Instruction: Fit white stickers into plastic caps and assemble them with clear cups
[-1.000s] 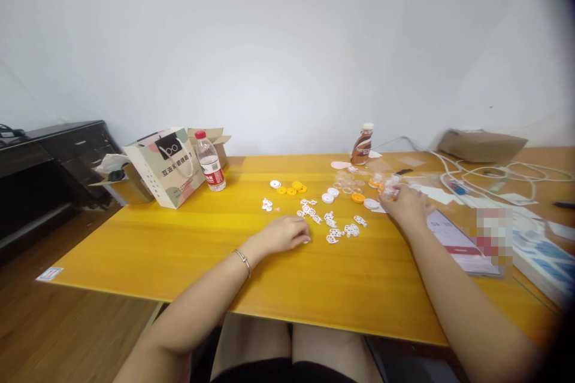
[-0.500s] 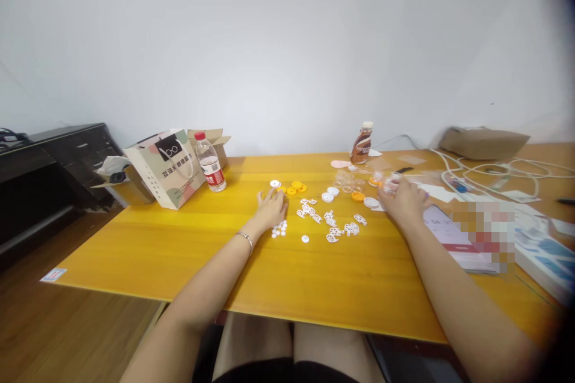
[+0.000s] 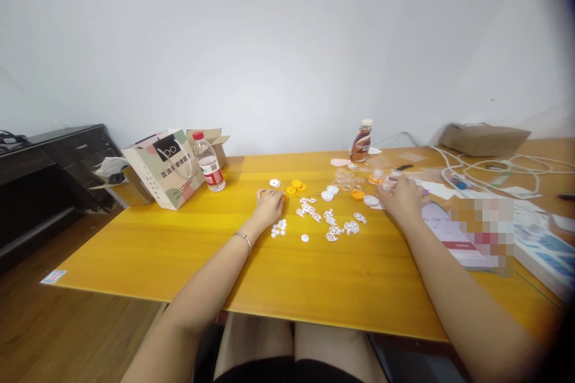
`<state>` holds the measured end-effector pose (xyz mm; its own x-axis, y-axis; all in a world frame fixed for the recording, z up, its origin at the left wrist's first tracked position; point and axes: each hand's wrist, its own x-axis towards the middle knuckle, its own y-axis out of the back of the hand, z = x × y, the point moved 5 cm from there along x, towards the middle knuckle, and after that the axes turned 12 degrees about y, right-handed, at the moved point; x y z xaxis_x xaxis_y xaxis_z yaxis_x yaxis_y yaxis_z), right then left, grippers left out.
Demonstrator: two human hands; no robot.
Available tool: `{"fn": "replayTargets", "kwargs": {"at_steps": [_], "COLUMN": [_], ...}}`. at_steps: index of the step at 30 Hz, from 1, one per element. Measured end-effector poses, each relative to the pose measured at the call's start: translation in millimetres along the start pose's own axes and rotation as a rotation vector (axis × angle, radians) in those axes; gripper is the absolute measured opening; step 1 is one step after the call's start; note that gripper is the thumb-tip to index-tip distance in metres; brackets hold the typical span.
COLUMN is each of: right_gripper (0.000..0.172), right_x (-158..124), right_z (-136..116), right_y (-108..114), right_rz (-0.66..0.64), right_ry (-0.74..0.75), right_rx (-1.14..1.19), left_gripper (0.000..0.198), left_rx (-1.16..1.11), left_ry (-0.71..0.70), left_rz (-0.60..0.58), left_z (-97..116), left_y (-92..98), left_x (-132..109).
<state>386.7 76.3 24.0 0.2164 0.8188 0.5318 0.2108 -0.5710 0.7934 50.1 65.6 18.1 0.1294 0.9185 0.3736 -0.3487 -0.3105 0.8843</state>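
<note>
My left hand (image 3: 268, 206) is closed on an orange disc (image 3: 284, 195), whose edge shows at the fingertips. Beside it lie a few orange discs (image 3: 296, 184), white discs (image 3: 274, 183) and several small white caps (image 3: 278, 227). My right hand (image 3: 399, 196) bends its fingers over small clear and orange pieces (image 3: 389, 182); whether it grips one is too small to tell. Between the hands are white lattice pieces (image 3: 332, 230), a lone white cap (image 3: 305, 238), white round lids (image 3: 327, 195), an orange lid (image 3: 357, 195) and clear rings (image 3: 345, 178).
A paper bag (image 3: 171, 170) and a water bottle (image 3: 209, 164) stand at the left, with open cardboard boxes near them. A brown bottle (image 3: 362, 140) stands by the wall. At the right are a tablet (image 3: 453, 239), white cables (image 3: 467, 170) and a brown package (image 3: 483, 139).
My left hand has drawn slightly down and left from the orange discs, its fingers closer together around one disc. My right hand has shifted only slightly.
</note>
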Motion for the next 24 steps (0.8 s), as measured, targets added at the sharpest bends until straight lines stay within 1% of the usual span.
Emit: {"fn": "replayTargets", "kwargs": {"at_steps": [3, 5, 8, 10, 13, 14, 16, 20, 24], "right_gripper": [0.04, 0.04, 0.04, 0.04, 0.039, 0.039, 0.039, 0.039, 0.039], "right_x": [0, 0, 0, 0, -1, -1, -1, -2, -2], "right_z": [2, 1, 1, 1, 1, 0, -1, -3, -2], "right_y": [0, 0, 2, 3, 4, 4, 5, 6, 4], "right_rz": [0.055, 0.064, 0.07, 0.076, 0.073, 0.07, 0.067, 0.07, 0.059], "right_ry": [-0.029, -0.029, -0.038, -0.039, -0.041, -0.041, -0.036, -0.031, -0.034], "right_rx": [0.034, 0.048, 0.052, 0.055, 0.065, 0.066, 0.062, 0.056, 0.065], "left_gripper": [0.021, 0.021, 0.019, 0.018, 0.024, 0.026, 0.027, 0.024, 0.024], "left_rx": [-0.014, -0.039, -0.189, -0.35, -0.577, -0.635, -0.698, -0.675, -0.599], "left_ry": [0.0, 0.001, -0.012, -0.024, 0.006, 0.013, 0.0, -0.041, -0.054], "left_rz": [0.007, 0.019, -0.007, -0.098, -0.327, -0.405, -0.504, -0.586, -0.606], "left_z": [0, 3, 12, 21, 33, 38, 46, 53, 52], "left_y": [1.1, 4.5, 13.3, 20.0, 27.3, 28.8, 30.5, 22.8, 14.4], "left_x": [0, -2, -11, -20, -36, -41, -48, -55, -57]}}
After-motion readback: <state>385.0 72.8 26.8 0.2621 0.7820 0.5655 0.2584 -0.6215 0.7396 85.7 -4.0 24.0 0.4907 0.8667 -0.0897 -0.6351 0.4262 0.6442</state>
